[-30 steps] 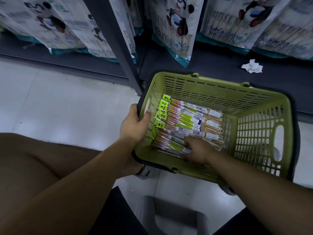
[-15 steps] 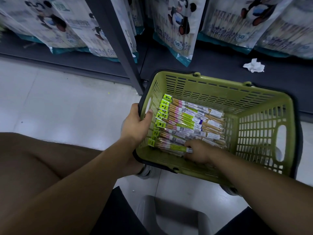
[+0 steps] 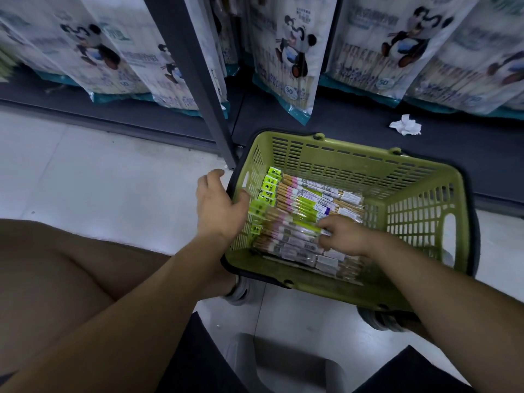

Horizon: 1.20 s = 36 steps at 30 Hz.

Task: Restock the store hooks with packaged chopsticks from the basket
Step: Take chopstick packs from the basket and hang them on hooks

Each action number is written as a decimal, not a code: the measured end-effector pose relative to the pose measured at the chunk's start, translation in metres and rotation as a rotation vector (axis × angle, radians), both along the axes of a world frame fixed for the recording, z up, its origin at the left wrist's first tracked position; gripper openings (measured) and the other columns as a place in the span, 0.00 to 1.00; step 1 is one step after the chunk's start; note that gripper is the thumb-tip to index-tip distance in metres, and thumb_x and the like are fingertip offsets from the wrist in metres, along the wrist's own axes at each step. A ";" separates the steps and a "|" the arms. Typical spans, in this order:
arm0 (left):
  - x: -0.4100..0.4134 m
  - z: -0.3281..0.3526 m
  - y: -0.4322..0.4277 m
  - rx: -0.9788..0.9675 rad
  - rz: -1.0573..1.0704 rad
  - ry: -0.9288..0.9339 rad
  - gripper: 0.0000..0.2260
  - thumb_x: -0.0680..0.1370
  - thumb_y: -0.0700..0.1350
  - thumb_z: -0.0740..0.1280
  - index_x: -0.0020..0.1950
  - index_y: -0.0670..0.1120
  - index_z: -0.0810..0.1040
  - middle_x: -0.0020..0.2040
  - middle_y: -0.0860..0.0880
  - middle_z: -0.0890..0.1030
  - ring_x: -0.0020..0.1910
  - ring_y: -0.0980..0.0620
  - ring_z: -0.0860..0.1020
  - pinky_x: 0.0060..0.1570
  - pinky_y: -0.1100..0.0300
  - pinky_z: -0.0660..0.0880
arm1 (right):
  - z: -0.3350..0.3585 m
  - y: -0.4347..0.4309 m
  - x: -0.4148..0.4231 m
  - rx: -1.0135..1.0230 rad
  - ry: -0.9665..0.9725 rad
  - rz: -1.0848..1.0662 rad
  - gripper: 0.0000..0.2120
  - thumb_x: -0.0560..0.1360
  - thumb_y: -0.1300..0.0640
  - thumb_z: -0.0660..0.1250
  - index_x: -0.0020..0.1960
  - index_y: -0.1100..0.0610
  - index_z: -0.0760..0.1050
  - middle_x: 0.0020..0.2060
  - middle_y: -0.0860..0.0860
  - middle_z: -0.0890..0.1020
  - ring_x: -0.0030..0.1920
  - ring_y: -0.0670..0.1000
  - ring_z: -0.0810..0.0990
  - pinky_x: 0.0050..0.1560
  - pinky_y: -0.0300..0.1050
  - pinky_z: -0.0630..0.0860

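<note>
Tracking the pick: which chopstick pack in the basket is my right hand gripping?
The green-labelled pack nearest you: its end alone is pinched by the right hand.

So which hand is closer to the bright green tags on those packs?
Left. The left hand holds the basket rim, thumb right beside the green tags. The right hand pinches the chopstick packs farther along, toward their other ends.
</note>
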<state>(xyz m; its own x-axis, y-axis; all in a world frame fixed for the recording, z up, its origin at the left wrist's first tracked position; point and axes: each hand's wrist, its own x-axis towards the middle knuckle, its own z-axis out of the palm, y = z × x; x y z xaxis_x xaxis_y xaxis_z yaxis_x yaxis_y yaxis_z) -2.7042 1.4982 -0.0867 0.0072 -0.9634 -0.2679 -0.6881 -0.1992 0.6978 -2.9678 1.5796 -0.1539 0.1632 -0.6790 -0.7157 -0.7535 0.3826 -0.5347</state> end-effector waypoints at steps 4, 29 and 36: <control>-0.011 0.019 0.003 -0.134 0.026 0.095 0.06 0.78 0.46 0.67 0.54 0.52 0.75 0.51 0.54 0.78 0.48 0.56 0.78 0.53 0.50 0.78 | 0.042 -0.017 -0.010 -0.079 -0.172 -0.278 0.06 0.82 0.54 0.67 0.47 0.53 0.79 0.40 0.48 0.83 0.45 0.56 0.81 0.50 0.51 0.77; -0.001 0.023 -0.019 0.389 0.134 0.617 0.10 0.82 0.46 0.69 0.45 0.43 0.74 0.30 0.49 0.76 0.23 0.50 0.71 0.24 0.60 0.71 | -0.037 0.033 0.043 0.069 0.137 0.214 0.15 0.79 0.48 0.67 0.64 0.52 0.76 0.61 0.53 0.79 0.58 0.55 0.78 0.58 0.47 0.75; -0.009 0.019 -0.016 0.310 0.014 0.521 0.12 0.83 0.45 0.67 0.42 0.44 0.73 0.27 0.50 0.74 0.21 0.51 0.72 0.25 0.60 0.74 | -0.041 0.032 0.042 0.123 0.073 0.223 0.10 0.82 0.51 0.65 0.59 0.55 0.79 0.57 0.53 0.80 0.54 0.53 0.78 0.52 0.45 0.72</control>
<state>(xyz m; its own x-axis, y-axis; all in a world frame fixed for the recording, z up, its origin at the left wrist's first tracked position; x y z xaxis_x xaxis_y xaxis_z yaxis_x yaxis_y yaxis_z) -2.7134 1.4825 -0.0675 -0.1883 -0.8407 -0.5078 -0.2678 -0.4535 0.8501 -2.9260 1.6116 -0.1951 0.2438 -0.5390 -0.8062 -0.8614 0.2616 -0.4354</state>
